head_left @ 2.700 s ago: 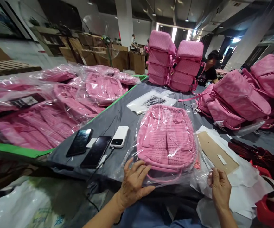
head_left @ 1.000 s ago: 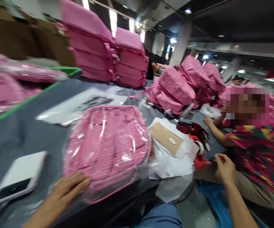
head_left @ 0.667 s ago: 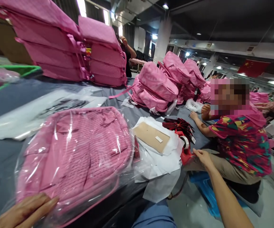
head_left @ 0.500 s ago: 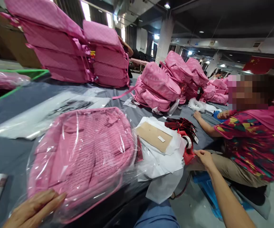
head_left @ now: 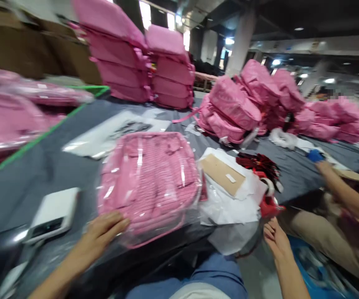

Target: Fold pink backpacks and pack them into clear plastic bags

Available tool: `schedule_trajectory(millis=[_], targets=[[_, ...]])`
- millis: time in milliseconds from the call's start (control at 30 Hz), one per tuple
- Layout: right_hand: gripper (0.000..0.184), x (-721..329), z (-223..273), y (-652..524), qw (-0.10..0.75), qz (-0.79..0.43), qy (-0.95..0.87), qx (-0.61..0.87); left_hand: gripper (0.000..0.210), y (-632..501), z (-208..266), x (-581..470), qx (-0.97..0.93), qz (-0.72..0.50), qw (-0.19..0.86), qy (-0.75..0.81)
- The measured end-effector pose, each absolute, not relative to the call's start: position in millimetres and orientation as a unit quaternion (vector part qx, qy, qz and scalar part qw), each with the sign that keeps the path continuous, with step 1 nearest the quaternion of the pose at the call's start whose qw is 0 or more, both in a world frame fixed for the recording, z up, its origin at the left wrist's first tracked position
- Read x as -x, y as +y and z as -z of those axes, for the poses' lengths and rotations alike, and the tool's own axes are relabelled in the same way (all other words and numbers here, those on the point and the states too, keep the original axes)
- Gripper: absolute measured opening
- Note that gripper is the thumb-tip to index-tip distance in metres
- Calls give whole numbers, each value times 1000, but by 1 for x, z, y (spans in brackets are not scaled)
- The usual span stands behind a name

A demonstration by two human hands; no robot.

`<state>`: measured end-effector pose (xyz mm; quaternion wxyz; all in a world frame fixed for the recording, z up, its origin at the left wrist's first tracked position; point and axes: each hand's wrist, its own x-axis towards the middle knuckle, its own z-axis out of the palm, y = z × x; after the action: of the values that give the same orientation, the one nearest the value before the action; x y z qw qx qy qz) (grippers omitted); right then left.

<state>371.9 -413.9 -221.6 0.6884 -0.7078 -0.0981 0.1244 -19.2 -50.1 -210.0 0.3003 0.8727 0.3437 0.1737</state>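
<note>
A pink backpack (head_left: pixel 154 178) lies flat on the table inside a clear plastic bag. My left hand (head_left: pixel 107 228) rests on its near left corner, fingers stretched over the plastic. At the table's front edge, my right hand (head_left: pixel 274 236) is closed, fingertips pinched together just below a red tape dispenser (head_left: pixel 268 203). Whatever the pinch may hold is too small and blurred to make out. White paper sheets (head_left: pixel 229 211) with a brown cardboard piece (head_left: pixel 223 174) on top lie between the backpack and the dispenser. Behind the dispenser is a bunch of dark red and black tags (head_left: pixel 257 162).
Two tall stacks of pink backpacks (head_left: pixel 117 62) stand at the back, with more pink backpacks (head_left: pixel 229 108) to the right. Bagged backpacks fill a green-edged bin (head_left: pixel 48 133) at left. A white device (head_left: pixel 54 214) sits near my left arm. A co-worker's arm (head_left: pixel 347 199) reaches in from the right.
My view has swung left, bringing the bin and the white device further into sight. My right hand has come away from the dispenser toward me. My left hand stays at the bag's corner.
</note>
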Motion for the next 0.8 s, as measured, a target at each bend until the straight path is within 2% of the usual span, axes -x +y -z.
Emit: schedule_trajectory(millis=[100,167,267,333,433,500,633,800], targets=[[50,-337,209,-382,735,-272,-153,602,52,-62,188,5,-861,-179,326,346],[46,-320,186,-365,712,-314,-258,572,47,-61,188,2,-858,-177,319,361],[49,-299,144,-336,607,-343,-457,552,43,-58,195,4,-853,-172,325,370],[41,-284,118,-310,463,-360,-598,547,42,-57,199,5,-850,-174,333,369],[25,-259,99,-263,155,-265,-797,520,40,-58,201,4,-847,-180,341,365],[20,-246,98,-233,24,-153,-857,492,40,-59,200,3,-846,-182,346,363],[10,-241,108,-183,-71,-45,-868,489,39,-62,197,1,-836,-196,357,367],[9,-250,107,-151,-96,-23,-828,552,40,-62,199,3,-837,-205,366,352]])
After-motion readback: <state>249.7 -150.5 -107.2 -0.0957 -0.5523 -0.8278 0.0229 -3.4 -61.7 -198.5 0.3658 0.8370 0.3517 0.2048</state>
